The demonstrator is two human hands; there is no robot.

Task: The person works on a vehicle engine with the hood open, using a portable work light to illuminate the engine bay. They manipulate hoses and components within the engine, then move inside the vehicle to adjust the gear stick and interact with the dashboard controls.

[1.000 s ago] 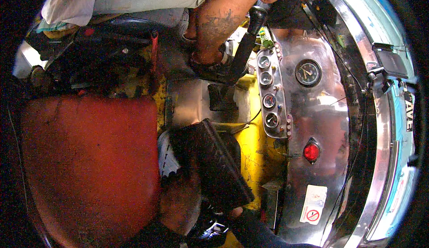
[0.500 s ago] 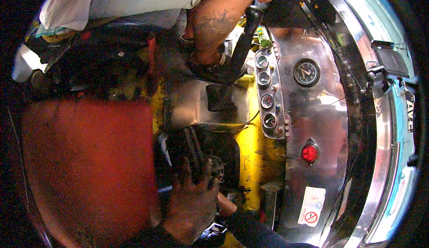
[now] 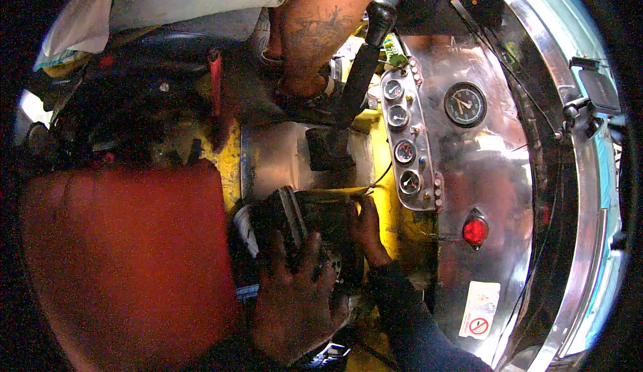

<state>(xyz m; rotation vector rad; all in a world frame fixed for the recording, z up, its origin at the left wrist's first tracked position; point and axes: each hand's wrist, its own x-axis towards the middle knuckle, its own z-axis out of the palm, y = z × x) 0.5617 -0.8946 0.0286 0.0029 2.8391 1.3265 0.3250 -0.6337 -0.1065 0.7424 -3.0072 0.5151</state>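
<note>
My left hand [image 3: 295, 305] lies palm down, fingers spread, over a dark, shadowed opening in the cab floor. Its fingertips are close to a dark grooved bar [image 3: 293, 216] that stands up at a slant there. Beside its fingers is a perforated dark metal part [image 3: 333, 265], partly hidden. My right hand [image 3: 370, 234], below a dark sleeve, reaches along the right side of the same opening with fingers extended toward its far edge. Nothing shows in either hand, though shadow hides both palms. A bare metal cover [image 3: 278, 154] with a black pad [image 3: 330, 149] lies just beyond.
A red seat [image 3: 134, 258] fills the left. To the right is a shiny metal dashboard with a gauge panel [image 3: 406, 147], a round dial [image 3: 465, 104] and a red light [image 3: 475, 230]. Another person's leg [image 3: 321, 30] and a black-knobbed gear lever [image 3: 380, 20] are beyond.
My right hand has moved forward from beside my left hand to the right side of the opening. My left hand stays nearly in place; the view has shifted slightly.
</note>
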